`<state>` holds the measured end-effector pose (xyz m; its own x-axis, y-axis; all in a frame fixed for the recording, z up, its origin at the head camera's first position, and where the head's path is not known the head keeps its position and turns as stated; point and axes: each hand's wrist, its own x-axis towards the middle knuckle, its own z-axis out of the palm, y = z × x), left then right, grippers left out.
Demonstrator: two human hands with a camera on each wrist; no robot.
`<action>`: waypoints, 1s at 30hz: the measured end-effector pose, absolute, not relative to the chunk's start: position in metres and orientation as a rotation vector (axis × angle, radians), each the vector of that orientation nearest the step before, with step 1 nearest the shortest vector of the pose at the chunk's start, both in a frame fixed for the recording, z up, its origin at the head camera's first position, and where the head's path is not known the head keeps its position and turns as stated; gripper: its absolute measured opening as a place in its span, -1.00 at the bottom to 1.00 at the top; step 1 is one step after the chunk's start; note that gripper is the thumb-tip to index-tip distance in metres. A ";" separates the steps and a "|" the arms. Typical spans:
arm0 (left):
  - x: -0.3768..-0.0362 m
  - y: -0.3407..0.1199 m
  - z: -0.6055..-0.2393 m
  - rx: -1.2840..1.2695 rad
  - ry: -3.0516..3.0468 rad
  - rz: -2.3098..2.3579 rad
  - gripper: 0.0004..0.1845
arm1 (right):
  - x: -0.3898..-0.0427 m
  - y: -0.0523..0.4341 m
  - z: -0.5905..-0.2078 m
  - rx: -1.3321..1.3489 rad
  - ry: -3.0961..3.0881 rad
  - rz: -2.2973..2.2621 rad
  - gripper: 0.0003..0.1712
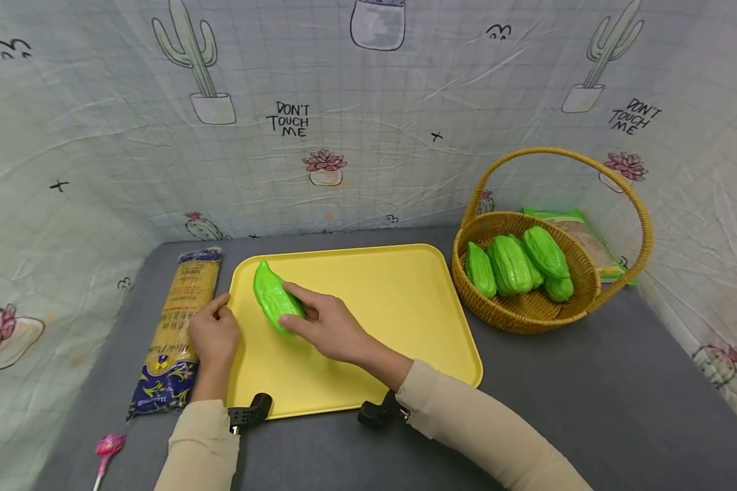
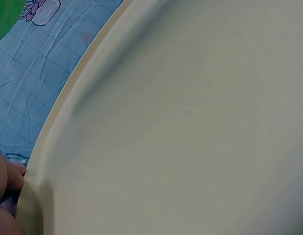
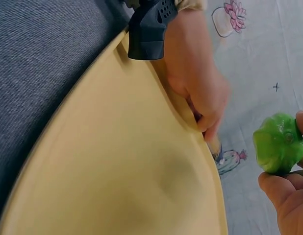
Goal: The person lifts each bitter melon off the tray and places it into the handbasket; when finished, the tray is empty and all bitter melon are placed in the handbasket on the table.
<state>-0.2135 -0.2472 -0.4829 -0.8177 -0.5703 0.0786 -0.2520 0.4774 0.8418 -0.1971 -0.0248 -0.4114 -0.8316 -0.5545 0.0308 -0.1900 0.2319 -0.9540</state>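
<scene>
My right hand point(image 1: 328, 324) grips a bright green, ridged pepper point(image 1: 269, 293), thumb on the near side and fingers round the far side. The pepper is tilted, its pointed end up and away, above the left part of a yellow tray point(image 1: 374, 307). In the right wrist view the lobed blunt end of the pepper point(image 3: 279, 142) shows between thumb and fingers. My left hand point(image 1: 215, 337) holds the tray's left rim with bent fingers. At the lower left of the left wrist view, its fingertips point(image 2: 16, 171) meet that rim.
A wicker basket point(image 1: 528, 323) with a tall handle stands right of the tray, with several green peppers point(image 1: 510, 266) inside. Behind it lies a green-edged bag point(image 1: 589, 239). A pasta packet point(image 1: 181, 307) lies left of the tray, and a pink lollipop point(image 1: 109, 445) at front left.
</scene>
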 end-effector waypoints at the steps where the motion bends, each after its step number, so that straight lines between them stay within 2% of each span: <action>1: -0.213 -0.247 -0.483 0.696 -2.381 -1.270 -0.60 | -0.196 -0.023 -0.411 -0.692 2.191 -1.632 -0.28; 30: -0.213 -0.246 -0.479 0.711 -2.385 -1.291 -0.61 | -0.193 0.070 -0.403 -0.635 2.186 -1.799 -0.26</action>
